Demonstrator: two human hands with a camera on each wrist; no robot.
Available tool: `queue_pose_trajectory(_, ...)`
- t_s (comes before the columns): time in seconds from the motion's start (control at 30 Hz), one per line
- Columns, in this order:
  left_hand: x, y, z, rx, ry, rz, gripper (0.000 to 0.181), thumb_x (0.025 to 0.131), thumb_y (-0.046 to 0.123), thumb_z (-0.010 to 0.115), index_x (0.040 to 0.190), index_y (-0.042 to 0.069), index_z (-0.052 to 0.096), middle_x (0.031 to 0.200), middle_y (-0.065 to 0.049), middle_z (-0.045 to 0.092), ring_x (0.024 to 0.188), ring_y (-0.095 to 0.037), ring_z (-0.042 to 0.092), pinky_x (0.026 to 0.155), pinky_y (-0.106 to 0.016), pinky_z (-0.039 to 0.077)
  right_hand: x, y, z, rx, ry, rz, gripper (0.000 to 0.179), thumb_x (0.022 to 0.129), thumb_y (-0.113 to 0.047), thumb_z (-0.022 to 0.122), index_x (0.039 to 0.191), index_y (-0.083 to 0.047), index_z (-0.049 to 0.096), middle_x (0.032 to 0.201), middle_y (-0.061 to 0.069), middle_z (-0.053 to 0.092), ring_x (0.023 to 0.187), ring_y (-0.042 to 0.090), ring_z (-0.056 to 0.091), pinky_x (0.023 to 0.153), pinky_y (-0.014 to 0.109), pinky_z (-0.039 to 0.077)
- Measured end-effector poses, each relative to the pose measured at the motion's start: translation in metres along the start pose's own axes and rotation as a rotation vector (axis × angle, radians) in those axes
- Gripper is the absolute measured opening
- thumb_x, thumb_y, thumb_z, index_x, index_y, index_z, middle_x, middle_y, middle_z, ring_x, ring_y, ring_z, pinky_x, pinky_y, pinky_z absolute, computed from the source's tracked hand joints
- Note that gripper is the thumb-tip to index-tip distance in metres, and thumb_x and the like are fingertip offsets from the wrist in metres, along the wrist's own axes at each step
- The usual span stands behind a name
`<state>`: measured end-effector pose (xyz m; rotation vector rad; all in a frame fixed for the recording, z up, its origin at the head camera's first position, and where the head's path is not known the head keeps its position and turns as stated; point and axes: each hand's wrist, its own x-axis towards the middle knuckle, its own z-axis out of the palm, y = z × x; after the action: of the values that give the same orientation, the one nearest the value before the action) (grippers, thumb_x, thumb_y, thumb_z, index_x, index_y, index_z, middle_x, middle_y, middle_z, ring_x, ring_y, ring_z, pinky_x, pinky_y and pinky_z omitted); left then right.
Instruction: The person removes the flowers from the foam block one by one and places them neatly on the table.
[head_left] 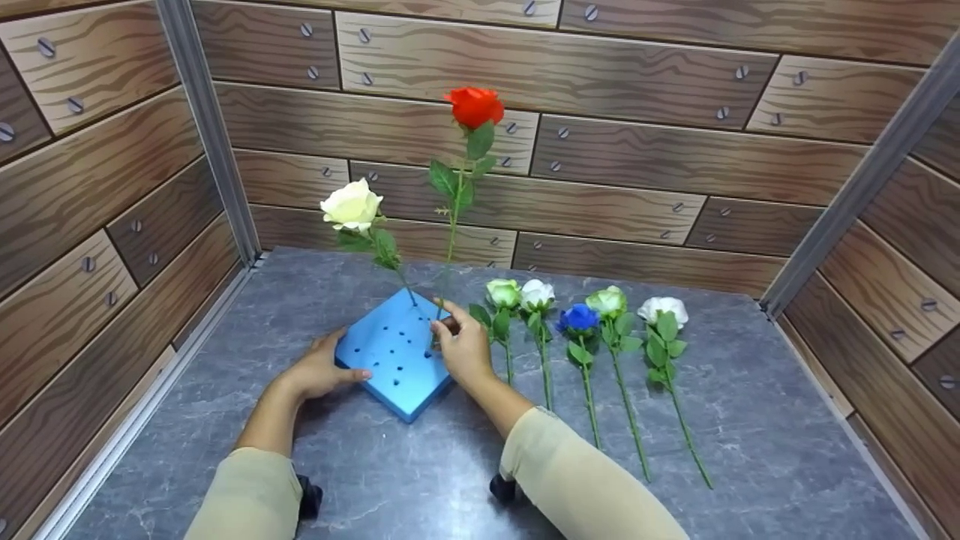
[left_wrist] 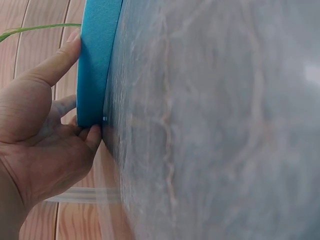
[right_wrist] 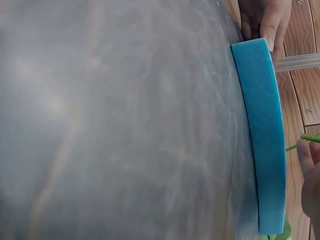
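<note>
A blue foam block [head_left: 390, 352] dotted with several holes lies on the grey table, one corner toward me. My left hand [head_left: 321, 367] grips its left side, thumb over the top face; in the left wrist view that hand's fingers [left_wrist: 90, 137] curl at the block's lower edge. My right hand [head_left: 463, 346] pinches the green stem of a red rose [head_left: 475, 109] low down, above the block's right part. The rose stands nearly upright; its stem's lower end is partly hidden by the fingers. A cream rose [head_left: 352, 205] stands in the block's far corner, leaning left.
To the right lie several roses in a row: a green-white one [head_left: 503, 293], a white one [head_left: 537, 295], a blue one [head_left: 579, 318], another green-white one [head_left: 607, 301] and another white one [head_left: 663, 310]. Wood-patterned walls [head_left: 600, 165] with metal corner posts surround the table [head_left: 360, 480].
</note>
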<state>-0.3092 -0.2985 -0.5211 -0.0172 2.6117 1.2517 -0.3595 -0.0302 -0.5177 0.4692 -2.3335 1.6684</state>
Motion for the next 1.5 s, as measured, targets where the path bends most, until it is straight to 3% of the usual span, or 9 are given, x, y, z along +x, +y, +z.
queue_pose_trajectory(0.2,0.000,0.000,0.000,0.002,-0.006,-0.006,0.117,0.096,0.046,0.083,0.174,0.003,0.006,0.178,-0.036,0.001,0.165,-0.059,0.005,0.134,-0.071,0.015,-0.008,0.002,-0.010,0.001,-0.047,0.045,0.051,0.104,-0.004,0.071,0.152,-0.018,0.062,0.099,0.011,0.074,0.080,0.014,0.070,0.067,0.028,0.066)
queue_pose_trajectory(0.43,-0.003,0.002,0.000,0.018,-0.004,0.012,0.118,0.096,0.045,0.083,0.173,0.001,0.006,0.177,-0.038,0.004,0.164,-0.060,0.006,0.134,-0.072,0.014,-0.018,0.000,-0.024,0.009,-0.073,0.060,0.053,0.103,-0.002,0.072,0.152,-0.010,0.055,0.106,0.014,0.071,0.083,0.018,0.070,0.067,0.029,0.066)
queue_pose_trajectory(0.57,-0.005,0.002,0.000,0.018,-0.004,0.016,0.118,0.096,0.045,0.083,0.173,0.000,0.006,0.176,-0.039,0.003,0.163,-0.062,0.006,0.133,-0.073,0.014,-0.024,-0.001,-0.031,0.040,-0.101,0.062,0.053,0.104,-0.001,0.070,0.153,-0.006,0.051,0.111,0.016,0.067,0.090,0.021,0.070,0.072,0.037,0.068)
queue_pose_trajectory(0.83,-0.004,0.000,0.000,0.016,-0.018,0.015,0.119,0.096,0.045,0.083,0.173,-0.001,0.004,0.176,-0.040,0.002,0.163,-0.062,0.005,0.134,-0.073,0.013,-0.033,-0.002,-0.046,0.092,-0.153,0.084,0.050,0.105,0.001,0.067,0.151,-0.010,0.050,0.111,0.015,0.062,0.090,0.028,0.069,0.079,0.056,0.068)
queue_pose_trajectory(0.97,-0.004,0.001,-0.001,0.020,-0.027,0.017,0.120,0.096,0.047,0.082,0.173,-0.001,0.003,0.176,-0.039,0.002,0.164,-0.061,0.004,0.134,-0.073,0.014,-0.039,-0.002,-0.056,0.092,-0.181,0.106,0.050,0.106,0.000,0.065,0.152,-0.012,0.049,0.112,0.014,0.061,0.091,0.027,0.069,0.079,0.056,0.068)
queue_pose_trajectory(1.23,-0.006,0.001,-0.002,0.035,-0.032,0.012,0.120,0.097,0.049,0.081,0.173,-0.001,0.002,0.176,-0.039,0.000,0.163,-0.062,0.003,0.133,-0.074,0.013,-0.048,-0.003,-0.067,0.118,-0.208,0.118,0.044,0.107,-0.001,0.064,0.148,-0.010,0.050,0.101,0.012,0.065,0.082,0.021,0.068,0.071,0.041,0.069)
queue_pose_trajectory(1.5,-0.004,0.002,-0.001,0.010,-0.028,0.020,0.120,0.097,0.046,0.082,0.173,-0.001,0.002,0.176,-0.039,-0.001,0.163,-0.062,0.001,0.134,-0.073,0.010,-0.056,-0.008,-0.076,0.146,-0.214,0.141,0.039,0.107,-0.002,0.065,0.143,-0.010,0.053,0.097,0.010,0.065,0.074,0.017,0.068,0.070,0.047,0.069)
